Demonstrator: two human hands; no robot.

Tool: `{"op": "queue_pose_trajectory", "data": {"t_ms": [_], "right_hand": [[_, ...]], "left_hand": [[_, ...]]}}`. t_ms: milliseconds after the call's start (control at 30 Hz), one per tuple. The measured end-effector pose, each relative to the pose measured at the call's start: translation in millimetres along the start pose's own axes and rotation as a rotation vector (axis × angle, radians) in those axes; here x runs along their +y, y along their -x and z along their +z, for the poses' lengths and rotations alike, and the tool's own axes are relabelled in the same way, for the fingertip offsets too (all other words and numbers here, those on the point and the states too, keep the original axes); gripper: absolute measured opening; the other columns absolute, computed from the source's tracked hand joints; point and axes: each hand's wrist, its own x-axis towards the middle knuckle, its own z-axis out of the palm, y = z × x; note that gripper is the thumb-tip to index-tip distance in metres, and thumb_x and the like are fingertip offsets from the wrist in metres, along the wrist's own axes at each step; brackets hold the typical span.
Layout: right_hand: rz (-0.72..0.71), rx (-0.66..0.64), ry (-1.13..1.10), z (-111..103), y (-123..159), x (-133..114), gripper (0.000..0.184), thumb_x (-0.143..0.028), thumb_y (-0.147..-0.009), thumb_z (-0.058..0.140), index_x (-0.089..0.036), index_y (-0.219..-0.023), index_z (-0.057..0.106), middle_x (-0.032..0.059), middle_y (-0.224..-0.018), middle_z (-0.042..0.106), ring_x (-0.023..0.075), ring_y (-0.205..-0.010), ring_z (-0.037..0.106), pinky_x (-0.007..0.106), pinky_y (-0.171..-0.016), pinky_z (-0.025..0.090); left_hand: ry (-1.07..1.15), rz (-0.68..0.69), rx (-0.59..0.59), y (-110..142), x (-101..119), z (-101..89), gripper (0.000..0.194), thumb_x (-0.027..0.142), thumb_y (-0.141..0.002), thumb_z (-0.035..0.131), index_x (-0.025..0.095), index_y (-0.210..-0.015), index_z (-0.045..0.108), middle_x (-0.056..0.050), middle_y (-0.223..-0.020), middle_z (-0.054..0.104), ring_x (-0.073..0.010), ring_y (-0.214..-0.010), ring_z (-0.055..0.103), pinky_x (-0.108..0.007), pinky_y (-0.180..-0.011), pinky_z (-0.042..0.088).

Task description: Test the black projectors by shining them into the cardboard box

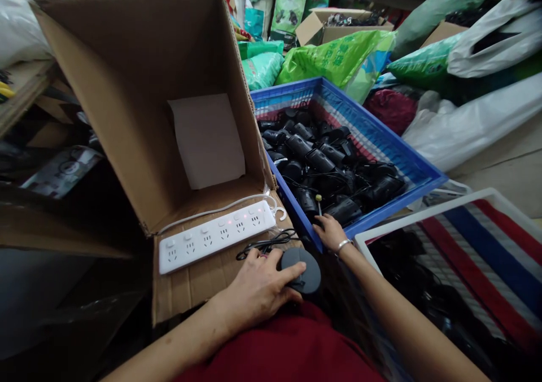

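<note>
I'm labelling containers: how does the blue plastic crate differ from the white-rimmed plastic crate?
The right hand is at one corner of the blue plastic crate; no hand is in the white-rimmed plastic crate. The blue crate shows almost whole, while the white-rimmed one leaves the frame. Both hold dark items and have striped lining.

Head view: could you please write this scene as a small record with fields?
Left hand: holding dark round-based device
Right hand: at near corner of blue crate; grip unclear
Blue crate: piled black devices
Power strip: white, some red lights lit
Cardboard box: open toward the person, pale sheet inside
Black cable: bunched beside power strip
</note>
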Motion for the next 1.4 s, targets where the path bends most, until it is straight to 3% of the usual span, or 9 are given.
{"op": "queue_pose_trajectory", "data": {"t_ms": [133,267,400,600,700,833,1033,1233,1400], "right_hand": [[-0.153,-0.156,-0.202,-29.3,58.9,-21.7,0.062,-0.046,-0.081,0.061,-0.019,-0.134,0.044,0.013,-0.135,0.05,0.0259,-0.124,0.048,0.039,-0.102,0.042],[-0.366,-0.339,-0.524,-39.7,103.9,-47.3,0.111,-0.053,-0.049,0.082,-0.024,-0.142,0.032,0.0131,-0.144,0.039,0.0333,-0.131,0.037,0.046,-0.107,0.033],[-0.107,-0.145,-0.641,-30.7,109.2,-61.0,0.091,-0.036,-0.051,0.086,-0.023,-0.132,0.046,0.0115,-0.126,0.056,0.0317,-0.115,0.052,0.048,-0.101,0.037],[0.349,0.049,-1.564,-39.9,103.9,-61.1,0.036,-0.047,-0.066,0.072,-0.024,-0.093,0.07,0.0013,-0.089,0.072,0.0231,-0.083,0.065,0.038,-0.08,0.051],[0.454,0.102,-1.791,-41.3,107.0,-62.5,0.032,-0.053,-0.067,0.07,-0.028,-0.087,0.072,-0.0008,-0.089,0.075,0.0226,-0.088,0.066,0.039,-0.088,0.049],[0.441,-0.105,-1.854,-30.8,112.7,-66.9,0.038,-0.057,-0.077,0.057,-0.028,-0.096,0.072,0.0018,-0.1,0.074,0.0245,-0.095,0.066,0.045,-0.093,0.046],[0.357,-0.237,-1.717,-21.2,116.3,-67.2,0.042,-0.06,-0.084,0.043,-0.03,-0.097,0.07,0.0024,-0.101,0.073,0.026,-0.094,0.066,0.05,-0.085,0.05],[0.485,-0.256,-1.817,-21.0,116.4,-72.9,0.049,-0.066,-0.082,0.041,-0.029,-0.091,0.072,0.0035,-0.093,0.074,0.0236,-0.081,0.068,0.046,-0.078,0.052],[0.435,-0.271,-1.811,-15.5,117.6,-77.4,0.049,-0.066,-0.082,0.04,-0.03,-0.098,0.069,0.0037,-0.105,0.071,0.0256,-0.101,0.063,0.05,-0.095,0.042]], "left_hand": [[-0.019,0.012,0.003,-6.6,4.5,1.6,0.05,0.05,-0.085,0.051,0.028,-0.13,0.049,-0.019,-0.113,0.06,-0.0337,-0.09,0.062,-0.053,-0.078,0.044],[0.122,0.006,0.102,-14.8,-0.4,2.3,0.062,0.05,-0.079,0.06,0.017,-0.13,0.045,-0.019,-0.116,0.062,-0.0346,-0.099,0.061,-0.055,-0.082,0.044],[0.321,0.096,0.282,-18.6,-4.9,-10.9,0.061,0.033,-0.077,0.069,0.013,-0.128,0.043,-0.018,-0.126,0.056,-0.0299,-0.114,0.054,-0.047,-0.091,0.046],[0.468,0.086,0.846,-10.2,-2.7,-33.7,0.02,0.023,-0.081,0.063,0.015,-0.1,0.059,-0.013,-0.106,0.064,-0.0231,-0.1,0.06,-0.041,-0.088,0.049],[0.692,-0.093,0.609,-8.7,-0.6,-27.0,0.031,0.027,-0.075,0.068,0.015,-0.103,0.06,-0.008,-0.088,0.067,-0.0205,-0.077,0.063,-0.037,-0.071,0.053],[1.072,-0.153,0.25,-12.4,6.9,-11.2,0.07,0.034,-0.069,0.073,0.017,-0.13,0.044,-0.008,-0.096,0.068,-0.0213,-0.076,0.065,-0.036,-0.067,0.055],[1.399,-0.143,0.235,-18.4,13.1,-9.3,0.053,0.03,-0.069,0.074,0.015,-0.117,0.057,-0.01,-0.109,0.066,-0.0261,-0.097,0.063,-0.041,-0.084,0.051],[1.358,-0.279,0.221,-19.0,12.4,-11.8,0.052,0.029,-0.067,0.071,0.01,-0.114,0.059,-0.012,-0.102,0.066,-0.0221,-0.079,0.064,-0.035,-0.067,0.053],[1.385,-0.32,0.233,-17.6,7.9,-11.3,0.048,0.037,-0.073,0.067,0.009,-0.112,0.062,-0.013,-0.097,0.068,-0.0234,-0.079,0.064,-0.037,-0.069,0.053]]}}
